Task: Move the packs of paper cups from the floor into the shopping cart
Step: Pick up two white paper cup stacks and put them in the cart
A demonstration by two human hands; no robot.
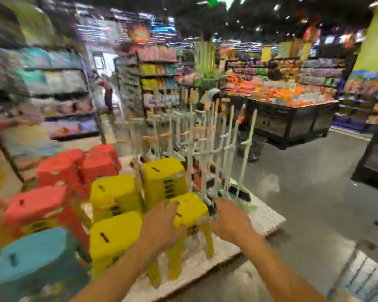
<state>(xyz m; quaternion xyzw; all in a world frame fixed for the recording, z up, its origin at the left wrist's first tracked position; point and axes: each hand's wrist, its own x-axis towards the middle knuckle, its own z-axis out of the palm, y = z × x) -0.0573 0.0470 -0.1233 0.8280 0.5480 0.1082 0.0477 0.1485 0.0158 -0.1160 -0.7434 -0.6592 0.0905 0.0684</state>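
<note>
A shop, heavily blurred. Glossy grey floor [303, 203] fills the right of the frame. Stocked shelves [59, 94] run along the left; a dark display stand [292, 120] (heaped with orange goods) sits centre right. Yellow, red and blue plastic stools [116, 192] crowd a white platform [264, 216] at lower left. Small lights [277, 7] dot the dark ceiling [238, 9].

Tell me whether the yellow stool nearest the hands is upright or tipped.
Upright: the yellow stool has its seat on top and legs running down to the white platform.
</note>
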